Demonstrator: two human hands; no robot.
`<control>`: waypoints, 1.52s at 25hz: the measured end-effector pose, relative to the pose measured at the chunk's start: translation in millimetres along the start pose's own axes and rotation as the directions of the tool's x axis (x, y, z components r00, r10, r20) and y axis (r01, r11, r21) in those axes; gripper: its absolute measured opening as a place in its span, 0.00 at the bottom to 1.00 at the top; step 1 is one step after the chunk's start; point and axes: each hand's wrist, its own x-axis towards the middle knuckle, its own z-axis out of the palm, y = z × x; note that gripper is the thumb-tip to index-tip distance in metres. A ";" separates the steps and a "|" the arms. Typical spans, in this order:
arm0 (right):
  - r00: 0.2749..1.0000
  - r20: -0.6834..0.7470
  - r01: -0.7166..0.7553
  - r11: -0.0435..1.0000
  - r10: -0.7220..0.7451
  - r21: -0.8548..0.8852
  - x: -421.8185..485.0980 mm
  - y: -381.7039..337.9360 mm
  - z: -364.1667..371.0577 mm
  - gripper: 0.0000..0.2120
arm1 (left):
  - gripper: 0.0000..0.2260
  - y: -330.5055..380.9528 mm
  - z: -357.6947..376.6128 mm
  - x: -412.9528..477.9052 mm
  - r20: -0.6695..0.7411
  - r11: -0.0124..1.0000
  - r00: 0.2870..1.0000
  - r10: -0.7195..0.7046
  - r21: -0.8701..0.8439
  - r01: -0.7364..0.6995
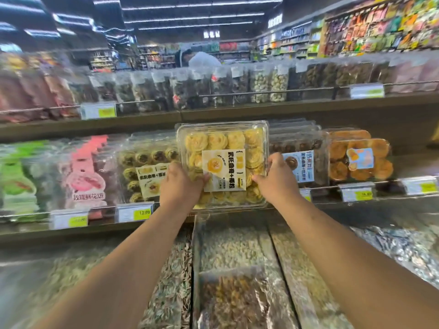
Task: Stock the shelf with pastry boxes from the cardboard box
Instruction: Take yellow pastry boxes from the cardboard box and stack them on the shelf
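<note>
Two bare forearms reach up from the bottom corners of the frame over bins of loose dried goods (228,252); a clear bag of brownish snacks (234,298) lies at lower centre. At the centre of the frame, the left hand (180,186) and the right hand (276,180) hold one clear plastic pastry box (223,143) upright against the lower shelf (95,227). The left hand's fingers curl around the box's lower left edge, the thumb lying on its white and yellow label (224,169). The right hand's fingers wrap the right edge, gripping it. Inside the box sit rows of pale yellow swirled cookies, partly hidden by the label.

On the same shelf, just left of the held box, stands a clear box of dark-centred cookies (145,167), and farther left are pink packages (85,172) and green packages (16,179). To the right stand a box of dark cookies with a blue label (299,162) and a box of orange-brown pastries (361,157). Yellow price tags (136,212) line the shelf rail. Across the upper shelf (261,110) runs a row of clear tubs, blurred. No cardboard box is in view. Another person (202,59) stands in the far aisle, top centre.
</note>
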 end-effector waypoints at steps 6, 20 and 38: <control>0.999 -0.011 -0.037 0.999 0.036 -0.035 51.6 -8.6 25.3 0.22 | 0.32 7.9 22.6 48.0 -0.042 0.993 0.999 -0.004 0.119 0.009; 0.998 -0.042 -0.054 0.992 0.049 -0.115 85.7 21.1 77.0 0.24 | 0.37 -10.6 86.5 71.5 -0.012 0.991 1.000 -0.003 0.132 0.004; 0.978 0.088 0.210 0.863 -0.191 -0.460 73.6 30.4 92.3 0.51 | 0.40 -23.7 115.1 51.1 0.110 0.839 0.973 0.202 0.494 -0.230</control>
